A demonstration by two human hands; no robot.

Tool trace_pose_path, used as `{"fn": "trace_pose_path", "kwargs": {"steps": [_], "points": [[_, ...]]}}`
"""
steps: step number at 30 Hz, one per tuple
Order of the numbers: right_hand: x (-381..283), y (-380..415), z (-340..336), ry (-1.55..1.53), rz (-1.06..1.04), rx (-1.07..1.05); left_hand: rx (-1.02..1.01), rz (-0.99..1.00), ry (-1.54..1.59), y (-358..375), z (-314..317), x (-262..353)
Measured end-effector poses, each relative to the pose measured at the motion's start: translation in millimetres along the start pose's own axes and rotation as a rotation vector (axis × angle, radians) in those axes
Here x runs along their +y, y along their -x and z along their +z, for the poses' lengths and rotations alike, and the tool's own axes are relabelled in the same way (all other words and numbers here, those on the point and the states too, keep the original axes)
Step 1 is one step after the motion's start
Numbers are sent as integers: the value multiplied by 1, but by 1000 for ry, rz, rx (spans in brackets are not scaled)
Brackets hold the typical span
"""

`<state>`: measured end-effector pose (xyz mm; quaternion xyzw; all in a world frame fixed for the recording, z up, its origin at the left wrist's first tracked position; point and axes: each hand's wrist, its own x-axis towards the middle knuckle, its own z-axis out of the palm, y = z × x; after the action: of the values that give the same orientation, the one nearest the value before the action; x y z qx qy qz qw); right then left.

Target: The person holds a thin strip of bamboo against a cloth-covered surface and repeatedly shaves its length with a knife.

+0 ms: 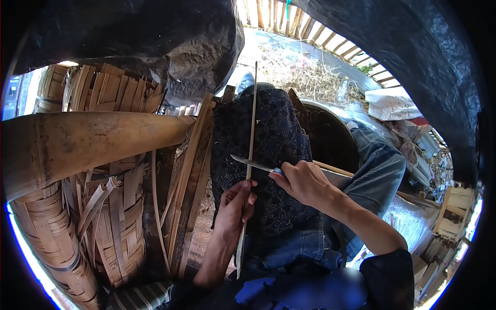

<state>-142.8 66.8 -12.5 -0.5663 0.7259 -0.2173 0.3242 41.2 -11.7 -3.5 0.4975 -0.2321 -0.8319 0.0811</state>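
Observation:
My left hand [236, 205] is closed around a thin bamboo strip [253, 119], which runs upright in the view from my lap to beyond my knee. In my right hand [305, 183] is a knife [251, 163] with a bluish handle, gripped in closed fingers. Its blade points left and crosses the strip just above my left fingertips. Beneath both hands a dark patterned cloth [279, 121] covers my thigh. The lower end of the strip reaches down past my left wrist toward my body.
A thick bamboo pole [103, 134] juts in from the left, above woven bamboo baskets [57, 232]. Upright bamboo slats [191, 175] stand close by my left arm. Dark sheeting [129, 36] hangs overhead. Shavings [310, 77] litter the ground ahead, near a white sack [390, 105].

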Motion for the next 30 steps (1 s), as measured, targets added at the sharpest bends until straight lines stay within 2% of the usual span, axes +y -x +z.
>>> {"fn": "trace_pose_path", "kwargs": {"steps": [3, 5, 8, 12, 14, 18, 20, 22, 25, 30], "points": [[-1, -4, 1, 31, 8, 27, -12, 14, 15, 0, 3, -1], [5, -14, 6, 68, 142, 59, -17, -11, -76, 5, 11, -1], [33, -42, -5, 46, 74, 179, -59, -4, -74, 3, 11, -5], [45, -54, -16, 88, 48, 144, -57, 22, -47, -2, 8, -2], [33, -39, -17, -84, 49, 40, -49, 35, -36, -4, 6, 0], [24, 1, -5, -120, -80, 13, -13, 74, -129, 0, 9, 0], [22, 6, -4, -94, -47, 52, -11, 100, -206, 1, 16, -1], [22, 6, -4, -37, -21, 77, 117, 118, -343, 2, 24, -1], [16, 2, -3, -43, 57, 26, 126, 108, -381, 3, 26, 2], [14, -5, -3, 25, 38, 50, 124, 99, -354, 2, 23, 1]]}}
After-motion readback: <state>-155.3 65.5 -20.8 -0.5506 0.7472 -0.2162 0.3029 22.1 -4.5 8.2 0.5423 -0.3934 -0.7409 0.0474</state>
